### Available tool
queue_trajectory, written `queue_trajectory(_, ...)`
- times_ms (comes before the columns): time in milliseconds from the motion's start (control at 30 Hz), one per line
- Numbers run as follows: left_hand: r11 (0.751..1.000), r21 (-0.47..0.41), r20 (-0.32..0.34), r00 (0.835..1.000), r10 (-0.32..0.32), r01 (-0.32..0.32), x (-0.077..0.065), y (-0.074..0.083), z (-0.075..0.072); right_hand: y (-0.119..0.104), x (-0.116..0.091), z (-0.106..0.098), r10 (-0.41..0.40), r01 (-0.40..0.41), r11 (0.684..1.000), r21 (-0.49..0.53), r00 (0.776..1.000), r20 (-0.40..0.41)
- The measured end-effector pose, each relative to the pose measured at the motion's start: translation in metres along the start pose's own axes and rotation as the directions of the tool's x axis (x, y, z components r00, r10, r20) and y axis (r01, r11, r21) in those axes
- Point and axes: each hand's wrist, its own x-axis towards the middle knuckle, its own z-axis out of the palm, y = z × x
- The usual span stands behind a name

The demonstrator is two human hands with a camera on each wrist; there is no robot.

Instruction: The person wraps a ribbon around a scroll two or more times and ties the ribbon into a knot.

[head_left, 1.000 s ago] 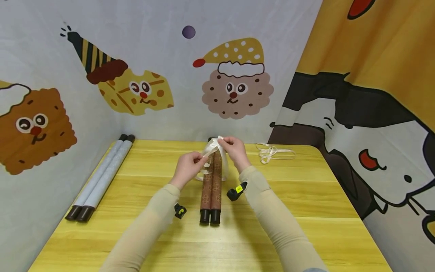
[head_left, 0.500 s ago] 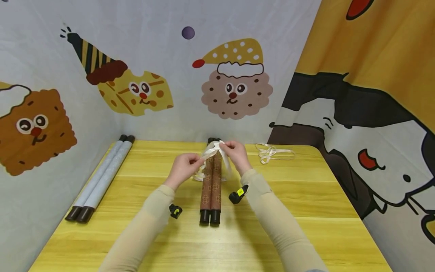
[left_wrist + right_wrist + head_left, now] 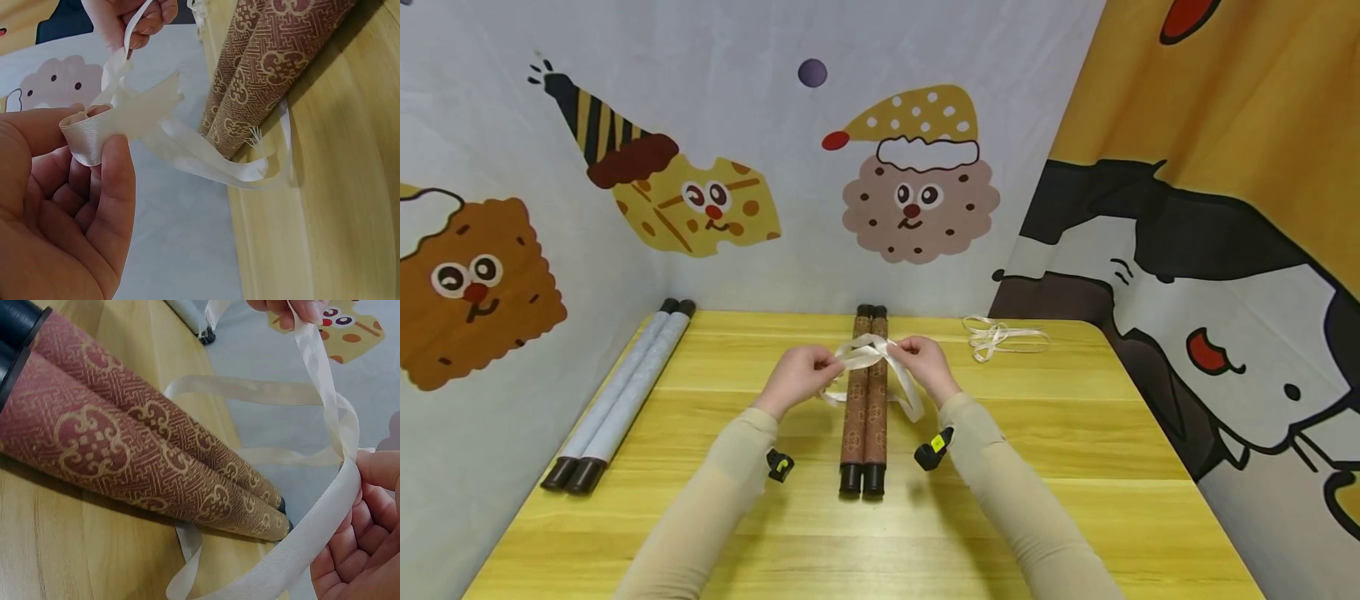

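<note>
A brown patterned scroll [image 3: 854, 425], rolled from both sides into two parallel rolls with black end knobs, lies lengthwise mid-table. A cream satin ribbon [image 3: 859, 360] passes beneath it and rises in loops over its upper half. On the left, my left hand [image 3: 797, 375] pinches a folded loop of ribbon [image 3: 90, 134] between thumb and fingers. My right hand [image 3: 925, 367] pinches the ribbon where strands cross, to the scroll's right; the right wrist view shows this crossing [image 3: 347, 456] at the fingertips. One frayed ribbon end [image 3: 255, 137] hangs beside the scroll.
Two pale grey-blue rolls [image 3: 632, 383] with dark ends lie side by side along the table's left edge. A loose bundle of cream ribbon [image 3: 996, 337] rests at the back right. A cartoon-printed cloth [image 3: 805, 275] hangs behind the wooden table [image 3: 1000, 533].
Both hands have come nearer along the scroll and slightly apart, drawing the ribbon with them. The scroll's far end now shows, and a ribbon loop hangs wider on the right.
</note>
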Motion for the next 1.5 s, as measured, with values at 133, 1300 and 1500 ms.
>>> queue_trajectory(133, 1.000, -0.006, 0.025, 1.000, -0.010, 0.010, 0.000, -0.004, 0.003, 0.003, 0.001, 0.001, -0.010, 0.010, 1.000, -0.008, 1.000, -0.008)
queue_trajectory(1300, 0.994, -0.105, 0.109, 0.994, 0.004, 0.008, 0.003, -0.006, 0.037, 0.011, -0.019, 0.008, -0.234, 0.274, 0.957, -0.099, 0.926, 0.296)
queue_trajectory(1500, 0.994, -0.109, 0.109, 0.994, 0.013, -0.001, 0.004, -0.005, 0.037, 0.014, -0.016, 0.009, -0.262, 0.317, 0.941, -0.122, 0.906, 0.332)
